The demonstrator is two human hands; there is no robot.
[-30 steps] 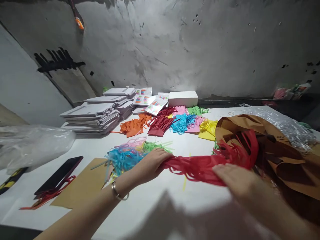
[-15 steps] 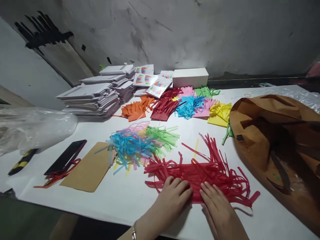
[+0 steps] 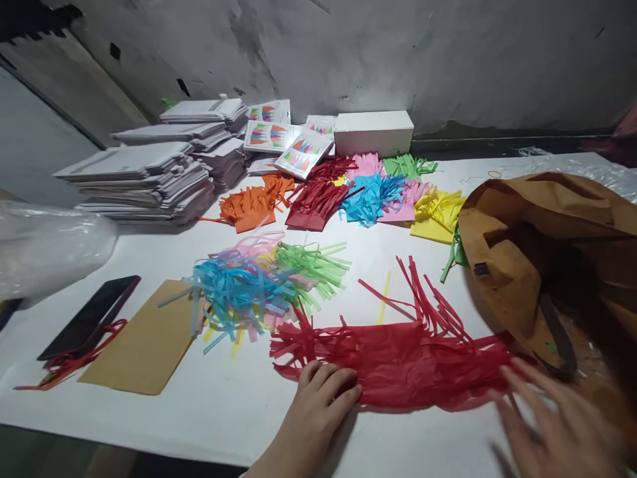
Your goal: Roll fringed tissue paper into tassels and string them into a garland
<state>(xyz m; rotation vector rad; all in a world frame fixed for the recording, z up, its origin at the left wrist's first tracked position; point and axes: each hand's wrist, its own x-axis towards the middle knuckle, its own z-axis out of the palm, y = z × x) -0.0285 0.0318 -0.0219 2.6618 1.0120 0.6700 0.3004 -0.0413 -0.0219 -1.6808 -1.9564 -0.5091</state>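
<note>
A red tissue-paper tassel sheet lies spread on the white table in front of me, fringed strips at both ends and a smooth band across its middle. My left hand is closed at its lower left edge, with curled fingers holding the paper against the table. Smeared by motion, my right hand is at the sheet's right end, fingers spread and open over the strips. Beyond the left hand sits a loose pile of blue, green, pink and yellow tissue strips.
Folded fringes, including an orange one and a yellow one, line the back beside a white box and stacked white packets. A brown bag stands right. A phone and brown card lie left.
My right hand has moved right from the middle of the red sheet to its right end, and the band there now lies flatter. My left hand stays on the paper. The view has shifted slightly.
</note>
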